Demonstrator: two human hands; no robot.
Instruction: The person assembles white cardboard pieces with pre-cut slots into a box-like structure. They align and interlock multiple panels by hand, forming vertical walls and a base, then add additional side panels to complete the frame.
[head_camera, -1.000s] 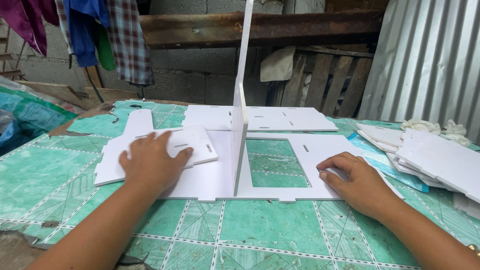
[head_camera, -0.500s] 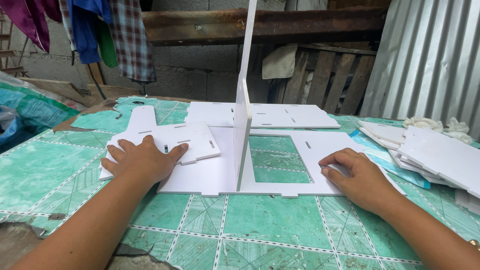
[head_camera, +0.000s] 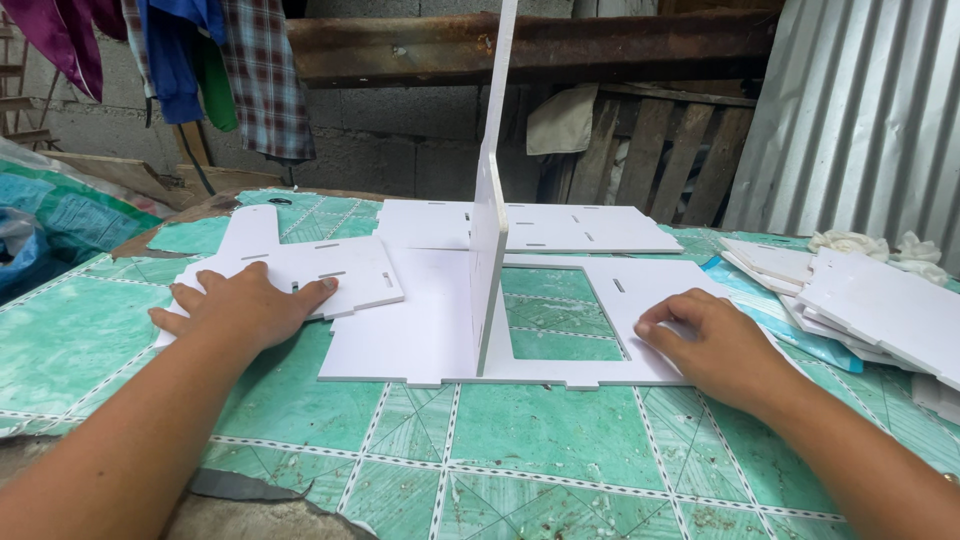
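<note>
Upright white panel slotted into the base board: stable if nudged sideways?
Probably tippy: the upright panel is tall, thin, standing on edge in the base board. It looks stiff and light, like foam board. Neither hand steadies it.

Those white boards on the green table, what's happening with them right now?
A person is working with white foam-like panels on a green patterned table. The left hand lies flat on a slotted panel off to the left. The right hand presses on the base panel, which has a rectangular window cut in it. An upright panel stands on edge along the base's middle. More cut pieces are stacked at the right.
</note>
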